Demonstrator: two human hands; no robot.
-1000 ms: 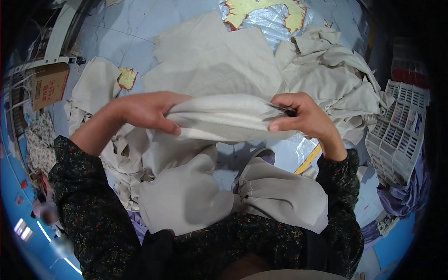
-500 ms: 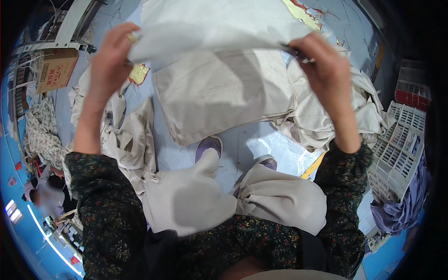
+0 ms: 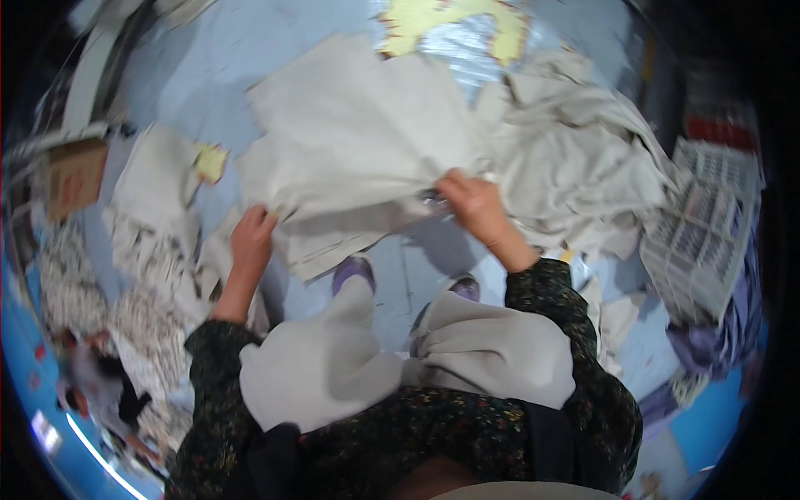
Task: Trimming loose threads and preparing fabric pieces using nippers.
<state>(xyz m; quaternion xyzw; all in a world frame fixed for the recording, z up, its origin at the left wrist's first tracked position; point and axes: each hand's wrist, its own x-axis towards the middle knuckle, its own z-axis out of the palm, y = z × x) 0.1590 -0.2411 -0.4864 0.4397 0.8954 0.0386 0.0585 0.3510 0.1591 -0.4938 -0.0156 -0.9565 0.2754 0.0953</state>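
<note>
A wide off-white cloth piece (image 3: 358,125) stretches out in front of me, its near edge lifted and pulled between my hands. My left hand (image 3: 251,237) pinches the near left corner. At the near right corner my right hand (image 3: 477,208) grips the same cloth. A small dark, shiny object (image 3: 431,197) shows at the right fingertips; blur hides its kind. Beneath the raised edge lies a flat stack of similar cloth (image 3: 312,260), mostly covered by the upper piece. To the right of it spreads a crumpled heap of off-white cloth (image 3: 575,150).
More off-white cloth (image 3: 158,175) lies at the left, near a cardboard box (image 3: 77,177). White plastic crates (image 3: 696,242) stand at the right beside purple cloth (image 3: 717,333). A ragged yellow patch (image 3: 450,15) marks the far floor. Another person (image 3: 96,383) is at the lower left.
Both hands have come down and nearer to me, still holding the cloth. The cloth, raised before, now spreads over the stack and covers most of it.
</note>
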